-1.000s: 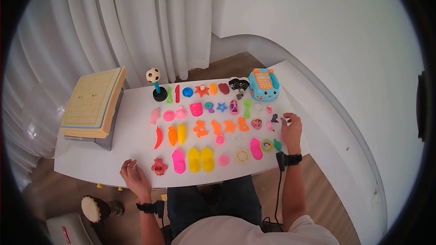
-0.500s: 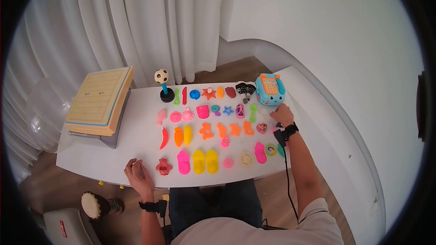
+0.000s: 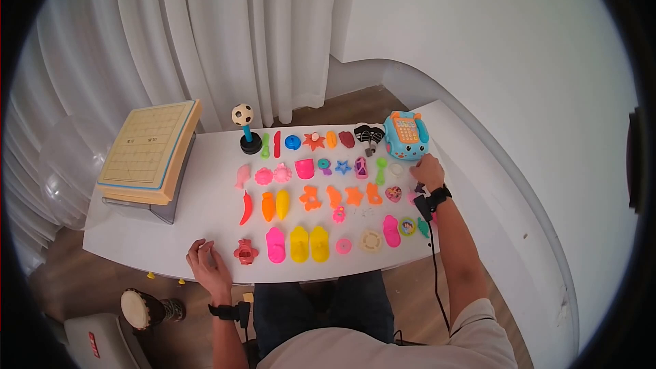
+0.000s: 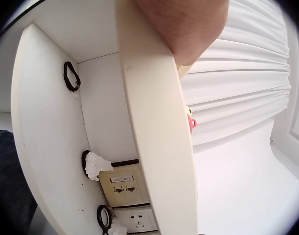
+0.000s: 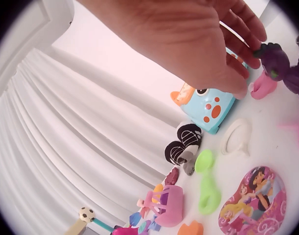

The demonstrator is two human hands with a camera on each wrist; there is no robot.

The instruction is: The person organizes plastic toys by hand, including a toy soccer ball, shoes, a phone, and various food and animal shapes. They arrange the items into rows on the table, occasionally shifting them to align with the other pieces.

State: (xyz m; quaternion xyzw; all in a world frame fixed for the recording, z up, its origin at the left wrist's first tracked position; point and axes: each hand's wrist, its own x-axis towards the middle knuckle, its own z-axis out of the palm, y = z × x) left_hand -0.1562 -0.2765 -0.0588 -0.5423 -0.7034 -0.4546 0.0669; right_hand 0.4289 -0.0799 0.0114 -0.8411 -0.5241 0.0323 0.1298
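My right hand [image 3: 428, 172] is at the table's right side, just in front of the blue toy phone [image 3: 407, 135]. In the right wrist view its fingers [image 5: 240, 49] are bent loosely, thumb and fingertips apart, close beside a small pink toy [image 5: 263, 86]; whether they touch it I cannot tell. A dark purple figure [image 5: 281, 68] stands by the fingertips. My left hand [image 3: 209, 265] rests at the front left edge of the table with loosely bent fingers, holding nothing, left of a reddish toy [image 3: 246, 251]. The left wrist view shows only part of that hand [image 4: 188, 24].
Rows of small colourful toys cover the table [image 3: 212, 198], among them yellow slipper shapes [image 3: 299, 243] and a heart-shaped piece [image 5: 254, 203]. A football on a stand [image 3: 242, 115] is at the back; a board-topped box [image 3: 147, 150] stands left. A drum [image 3: 137, 309] is on the floor.
My right hand has moved from the right edge, beside the dark figure, up to the front of the toy phone. The head view has shifted slightly; my left hand stays at the table edge.
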